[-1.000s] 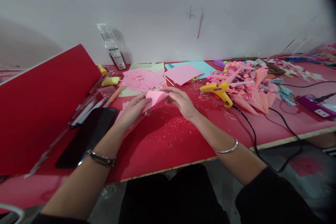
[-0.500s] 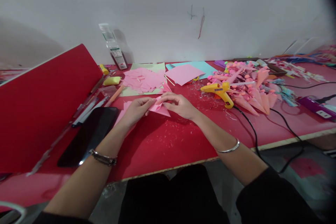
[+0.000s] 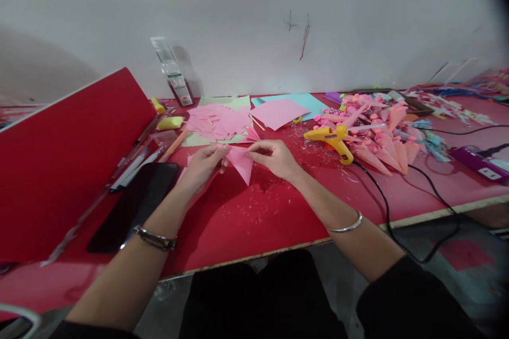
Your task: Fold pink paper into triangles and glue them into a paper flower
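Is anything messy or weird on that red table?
Yes, a bit messy: tiny scraps are strewn over the red table, some nearer the person than the pink paper in the left hand and right hand. They look like spilled crumbs. Nothing looks clearly broken.

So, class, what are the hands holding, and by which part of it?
A piece of pink paper: the left hand pinches its upper left part, the right hand its upper right.

Pink paper (image 3: 242, 166) partly hidden by hands (image 3: 202, 167) (image 3: 277, 159), bottle label (image 3: 178, 86) illegibly small
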`<state>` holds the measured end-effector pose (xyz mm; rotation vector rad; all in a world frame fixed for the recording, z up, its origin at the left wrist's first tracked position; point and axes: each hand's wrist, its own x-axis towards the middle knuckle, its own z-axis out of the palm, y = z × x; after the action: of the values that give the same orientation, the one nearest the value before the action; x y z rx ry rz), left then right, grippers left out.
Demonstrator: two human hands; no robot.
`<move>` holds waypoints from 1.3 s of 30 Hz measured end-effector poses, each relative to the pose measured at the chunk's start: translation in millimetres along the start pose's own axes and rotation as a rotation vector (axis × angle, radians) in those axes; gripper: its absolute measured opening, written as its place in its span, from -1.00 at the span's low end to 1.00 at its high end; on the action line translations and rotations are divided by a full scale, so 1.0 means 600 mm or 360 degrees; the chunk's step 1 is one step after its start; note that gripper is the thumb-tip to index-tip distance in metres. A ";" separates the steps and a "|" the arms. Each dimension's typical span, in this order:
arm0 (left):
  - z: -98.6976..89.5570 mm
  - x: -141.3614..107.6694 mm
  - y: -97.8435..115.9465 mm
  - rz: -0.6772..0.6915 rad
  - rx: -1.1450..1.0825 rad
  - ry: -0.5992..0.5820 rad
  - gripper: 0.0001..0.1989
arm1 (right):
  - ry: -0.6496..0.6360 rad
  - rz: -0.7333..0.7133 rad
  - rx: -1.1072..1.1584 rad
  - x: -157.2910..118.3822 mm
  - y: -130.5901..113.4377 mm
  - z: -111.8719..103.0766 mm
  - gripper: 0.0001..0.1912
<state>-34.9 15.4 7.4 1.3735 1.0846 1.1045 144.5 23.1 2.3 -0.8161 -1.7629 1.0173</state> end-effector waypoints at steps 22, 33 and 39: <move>0.015 -0.006 0.004 0.0139 0.0476 -0.0084 -0.75 | -0.0031 0.0037 0.0056 -0.001 0.002 0.006 -0.77; 0.008 -0.001 -0.012 0.0026 0.0184 -0.0076 -0.73 | -0.0074 -0.0151 -0.0078 -0.001 0.003 0.006 -0.69; 0.009 -0.003 -0.008 -0.0164 -0.0284 -0.0065 -0.74 | -0.0058 -0.0320 -0.0242 -0.002 -0.001 0.003 -0.63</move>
<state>-30.0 12.8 2.4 1.1819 0.9912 1.0666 143.2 21.1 1.9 -0.6999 -1.9286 0.7774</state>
